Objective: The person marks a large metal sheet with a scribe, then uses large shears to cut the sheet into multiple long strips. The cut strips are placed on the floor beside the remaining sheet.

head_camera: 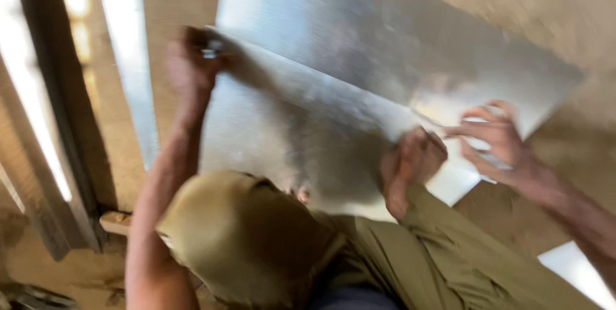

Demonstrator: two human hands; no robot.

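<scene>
Hands and bright sheet metal fill our blurred view, looking down at a sandy floor [577,8]. Two silvery metal sheets lie flat in the middle of the scene. The far sheet [398,47] runs from the far centre toward the right. The near sheet [282,137] overlaps it along a slanting edge and reaches toward us.

Our left hand [191,60] is stretched out at the far left corner of the near sheet. Its fingers are curled closed around a small shiny piece [212,49]. The blur keeps us from telling what that piece is. Our bare left arm runs back along the left edge of the sheet.

Our right hand [497,140] comes in from the near right. It lies open, fingers spread and pressed flat on the metal where the two sheets meet at the right. It grips nothing.

Between our arms, another person crouches close below us, wearing an olive cap [244,239] and an olive shirt [436,259]. That person's fist [410,162] rests closed on the near sheet, just left of our right hand.

On the left stands a dark wooden frame [61,124], with a narrow metal strip [131,73] lying beside it. A pale sheet corner [577,271] shows at the near right.
</scene>
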